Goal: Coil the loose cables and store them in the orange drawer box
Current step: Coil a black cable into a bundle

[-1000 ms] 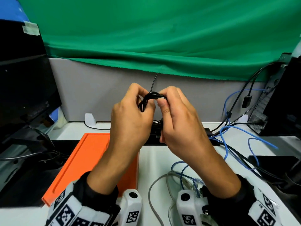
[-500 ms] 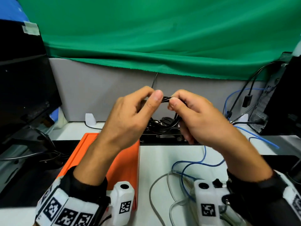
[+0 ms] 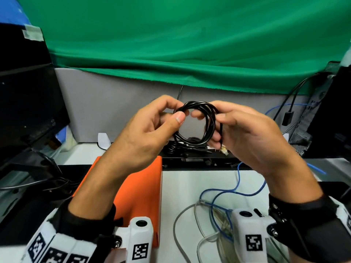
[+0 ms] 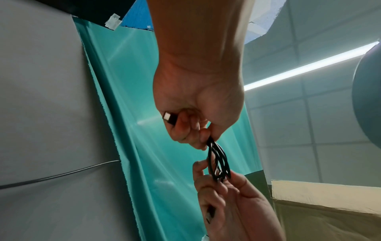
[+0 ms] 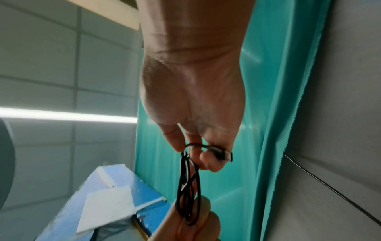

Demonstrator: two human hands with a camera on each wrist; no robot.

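A black cable [image 3: 197, 122] is wound into a small round coil and held up in the air between both hands, above the far end of the orange drawer box [image 3: 140, 186]. My left hand [image 3: 175, 113] pinches the coil's left side between thumb and forefinger. My right hand [image 3: 218, 124] pinches its right side. In the left wrist view the coil [image 4: 218, 161] is edge-on, and a black plug [image 4: 170, 118] sits in the left hand's curled fingers. In the right wrist view the other plug [image 5: 222, 154] lies against the right hand's fingers, beside the coil [image 5: 188, 187].
A loose blue cable [image 3: 228, 190] and a grey cable [image 3: 182, 224] lie tangled on the white desk at the near right. A black tray of cables [image 3: 190, 149] sits behind the orange box. A dark monitor [image 3: 28, 103] stands left, and a computer case [image 3: 332, 114] with plugged leads stands right.
The black cable went from a tight bunch gripped close between both fists to an open ring facing me. The hands have spread apart and now pinch its two sides.
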